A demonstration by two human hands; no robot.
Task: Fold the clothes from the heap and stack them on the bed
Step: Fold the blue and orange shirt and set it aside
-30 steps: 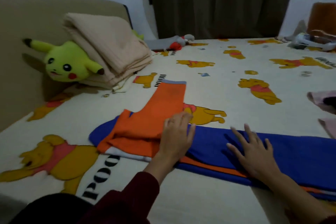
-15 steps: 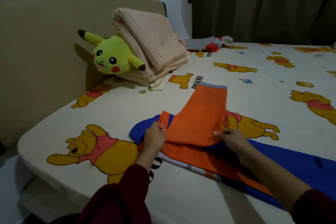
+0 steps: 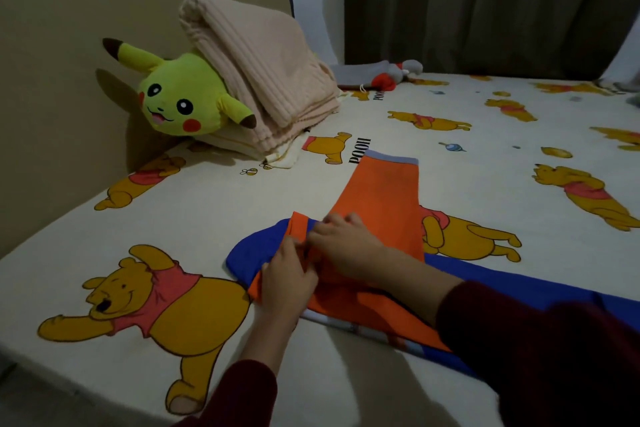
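We record one orange-and-blue knit garment (image 3: pixel 382 198) flat on the cream bear-print bedsheet (image 3: pixel 467 149), near its front edge. Our left hand (image 3: pixel 289 276) and right hand (image 3: pixel 341 241), two counted, pinch its orange fold. Sheet reads "POOH". One yellow plush toy (image 3: pixel 180 97); one folded beige blanket (image 3: pixel 263 69).

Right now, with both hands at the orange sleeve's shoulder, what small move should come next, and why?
Probably fold the sleeve back over the shirt's blue body. It juts toward the headboard, past the body's edge, while the left hand and right hand pinch the fabric at its base, so the crease looks set. The exact grip is hard to make out.
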